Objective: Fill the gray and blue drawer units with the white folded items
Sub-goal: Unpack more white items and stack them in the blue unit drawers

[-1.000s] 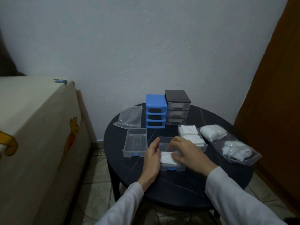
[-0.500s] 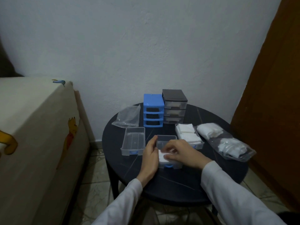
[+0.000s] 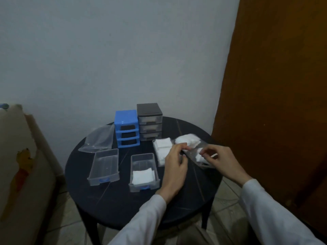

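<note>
Two hands were busy over at the right side of the round table [image 3: 113,206]. The left hand [image 3: 175,163] had its fingers curled, thumb and fingertips pinched on the near end of a clear bag [image 3: 194,152] stuffed with white pads [image 3: 187,139]. The right hand [image 3: 219,160] was curled too, pinching the same bag at its other edge, with more white showing through the plastic between the two hands. Honestly it was a bit blurry there, so I couldn't tell exactly how the bag's opening lay.

Just left of the bag sat a clear drawer [image 3: 160,156] already loaded with white pads, partly hidden behind the left hand. Nearer the middle was another drawer [image 3: 144,171] with a blue handle, holding one folded pad [image 3: 143,176] at its front end, the back half bare. Further left sat an empty drawer [image 3: 104,167], also blue-handled.

At the back of the table the blue unit [image 3: 126,128] stood with all three slots open and dark, touching or just beside the gray unit [image 3: 150,121], which had its drawers in. A flat empty bag [image 3: 98,139] lay left of the blue unit.

White sleeves covered both arms. Brown door [image 3: 276,103] on the right, a cream-covered thing [image 3: 19,165] on the left.
</note>
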Tool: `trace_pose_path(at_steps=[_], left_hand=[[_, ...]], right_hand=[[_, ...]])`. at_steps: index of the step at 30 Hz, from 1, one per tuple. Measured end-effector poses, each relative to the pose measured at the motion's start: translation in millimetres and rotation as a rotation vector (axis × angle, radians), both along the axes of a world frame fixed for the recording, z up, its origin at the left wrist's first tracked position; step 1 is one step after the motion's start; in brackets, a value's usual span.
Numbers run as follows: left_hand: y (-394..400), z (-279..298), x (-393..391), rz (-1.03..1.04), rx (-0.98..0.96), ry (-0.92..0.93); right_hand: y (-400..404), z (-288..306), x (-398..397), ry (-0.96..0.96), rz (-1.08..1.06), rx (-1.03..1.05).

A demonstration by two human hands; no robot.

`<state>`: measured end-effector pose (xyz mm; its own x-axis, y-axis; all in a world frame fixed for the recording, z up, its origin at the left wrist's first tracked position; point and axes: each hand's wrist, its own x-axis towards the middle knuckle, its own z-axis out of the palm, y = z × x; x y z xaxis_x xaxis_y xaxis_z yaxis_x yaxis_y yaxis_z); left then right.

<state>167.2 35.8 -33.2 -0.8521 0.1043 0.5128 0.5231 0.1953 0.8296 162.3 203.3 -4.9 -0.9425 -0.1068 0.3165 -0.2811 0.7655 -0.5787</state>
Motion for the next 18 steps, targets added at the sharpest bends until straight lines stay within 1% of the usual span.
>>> trace_pose_path(at_steps=[2, 5, 8, 10, 14, 18], left_hand=[[21.1, -3.6, -7.6, -0.047, -0.033, 0.000], [46.7, -10.8, -20.8, -0.110, -0.165, -0.003], [63.8, -19.4, -34.0, -0.122, -0.287, 0.026], [70.6, -26.3, -40.4, -0.136, -0.332, 0.003], [73.7, -36.5, -45.2, -0.118, -0.334, -0.048], [72.7, -40.1, -47.3, -0.100, -0.272, -0.085]], right_hand=[[19.4, -6.6, 3.9, -0.016, -0.093, -0.050], [39.7, -17.9, 7.5, -0.036, -0.185, -0.095], [49.9, -27.9, 5.6, -0.063, -0.231, -0.141], [51.7, -33.8, 1.4, -0.081, -0.251, -0.163], [47.8, -44.8, -8.1, -0.083, -0.267, -0.214], [39.5, -51.6, -17.2, -0.056, -0.311, -0.236]])
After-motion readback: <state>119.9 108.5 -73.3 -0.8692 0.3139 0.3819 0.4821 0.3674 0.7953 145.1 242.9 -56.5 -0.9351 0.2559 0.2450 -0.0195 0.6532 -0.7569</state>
